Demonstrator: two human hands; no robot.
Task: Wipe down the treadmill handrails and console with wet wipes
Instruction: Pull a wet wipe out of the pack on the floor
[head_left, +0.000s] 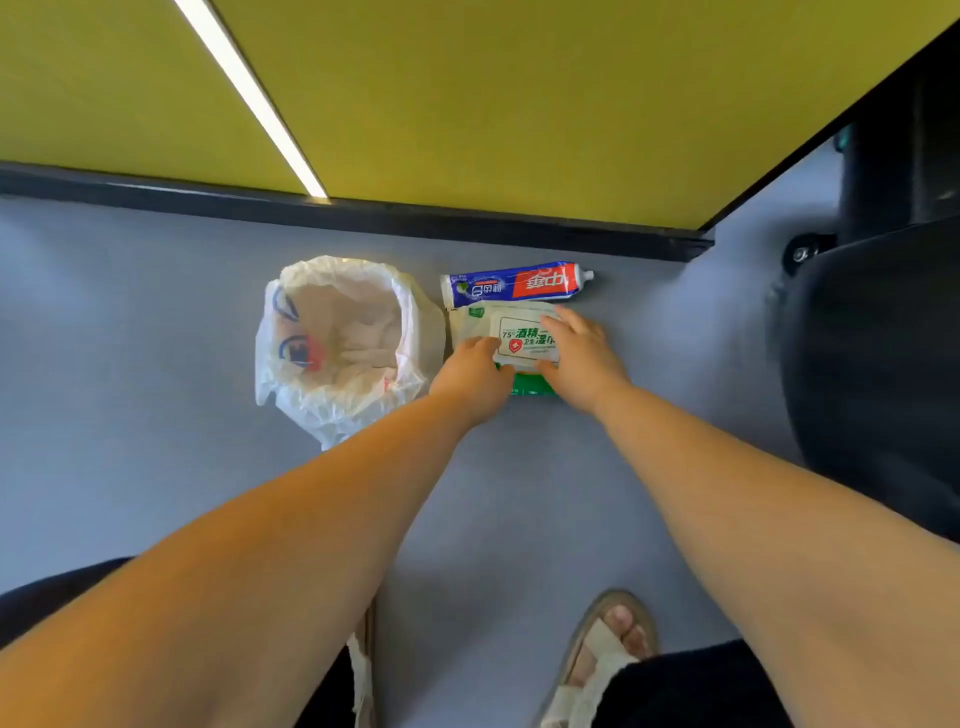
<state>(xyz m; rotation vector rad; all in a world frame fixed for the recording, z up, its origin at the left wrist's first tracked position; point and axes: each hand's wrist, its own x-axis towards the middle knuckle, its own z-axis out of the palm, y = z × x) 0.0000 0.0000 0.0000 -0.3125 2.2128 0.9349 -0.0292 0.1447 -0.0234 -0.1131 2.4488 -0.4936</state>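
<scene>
The wipes (498, 332) lie flat on the grey floor (156, 364) at frame centre, long axis left to right, label reading upright: "75° 酒精" and "卫生湿巾". The left hand (472, 374) pinches the label's left edge; the right hand (582, 353) grips the pack's right end. Just above lies a toothpaste tube (519, 283), cap pointing right.

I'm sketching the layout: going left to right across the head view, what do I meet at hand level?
Bag-lined bin, left hand, wet wipes pack, right hand, black machine housing. The toothpaste tube lies just beyond the pack, so it is left out.
</scene>
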